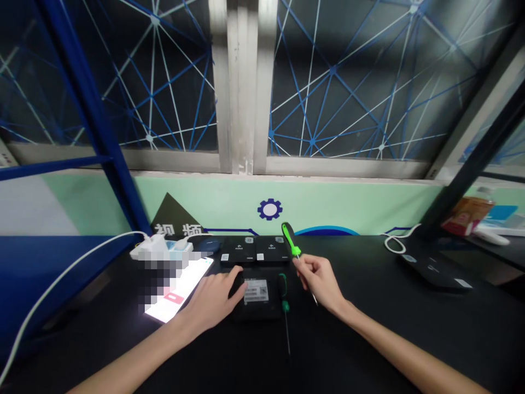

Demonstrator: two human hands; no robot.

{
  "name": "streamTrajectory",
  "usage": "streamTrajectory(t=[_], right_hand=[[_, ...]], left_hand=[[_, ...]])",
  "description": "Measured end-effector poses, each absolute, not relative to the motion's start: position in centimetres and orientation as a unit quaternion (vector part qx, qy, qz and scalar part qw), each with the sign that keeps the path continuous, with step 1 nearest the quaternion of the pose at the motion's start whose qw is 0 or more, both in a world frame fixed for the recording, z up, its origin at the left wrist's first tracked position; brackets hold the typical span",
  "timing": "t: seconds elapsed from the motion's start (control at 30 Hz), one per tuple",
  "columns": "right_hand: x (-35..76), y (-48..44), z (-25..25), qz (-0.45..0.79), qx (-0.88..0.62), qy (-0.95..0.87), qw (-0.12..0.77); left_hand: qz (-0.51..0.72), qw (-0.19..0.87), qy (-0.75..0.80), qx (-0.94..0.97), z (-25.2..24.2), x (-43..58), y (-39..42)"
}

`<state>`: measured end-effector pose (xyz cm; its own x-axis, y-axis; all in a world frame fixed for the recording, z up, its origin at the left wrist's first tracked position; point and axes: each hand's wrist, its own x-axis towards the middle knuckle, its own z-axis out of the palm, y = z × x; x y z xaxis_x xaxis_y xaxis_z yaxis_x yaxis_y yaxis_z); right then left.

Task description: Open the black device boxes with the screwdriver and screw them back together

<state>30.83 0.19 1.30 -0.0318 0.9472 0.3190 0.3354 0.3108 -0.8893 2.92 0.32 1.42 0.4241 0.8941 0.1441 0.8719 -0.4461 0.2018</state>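
Observation:
My right hand [322, 279] is closed around the metal shaft of a screwdriver [289, 236] with a bright green and black handle. The handle points up and away, and the shaft's tip comes out below the hand. My left hand [215, 295] rests, fingers stretched and thumb apart, at the left edge of a flat black device [258, 312] with a white printed label. Along the device's right side lies a second screwdriver [286, 306], dark green handled, its shaft towards me. A lit phone [186, 287], partly blurred out, lies under and left of my left hand.
Two flat black boxes [238, 249] stand side by side behind the device. A white power strip [164, 249] with cables and a dark computer mouse [210, 246] are at the back left. Another black device [435, 271] lies right, near a white cable [396, 242] and a bottle [471, 210].

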Motion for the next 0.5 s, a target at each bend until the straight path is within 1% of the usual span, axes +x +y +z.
streamTrajectory(t=[0.13,0.23,0.33,0.5], right_hand=[[33.2,-1.5,0.6,0.158,-0.587,-0.711,0.355],[33.5,-2.5,0.3,0.091,-0.629,-0.724,0.269],[33.0,-3.1,0.1,0.055,-0.638,-0.735,0.224],[32.5,-3.3,-0.3,0.033,-0.618,-0.763,0.189]], left_hand=[[0.112,0.044,0.522,0.844,1.4,3.0,0.3],[0.116,0.048,0.518,0.846,1.2,3.1,0.2],[0.117,0.051,0.514,0.848,1.1,3.2,0.0],[0.122,0.050,0.521,0.843,1.0,3.5,-0.2]])
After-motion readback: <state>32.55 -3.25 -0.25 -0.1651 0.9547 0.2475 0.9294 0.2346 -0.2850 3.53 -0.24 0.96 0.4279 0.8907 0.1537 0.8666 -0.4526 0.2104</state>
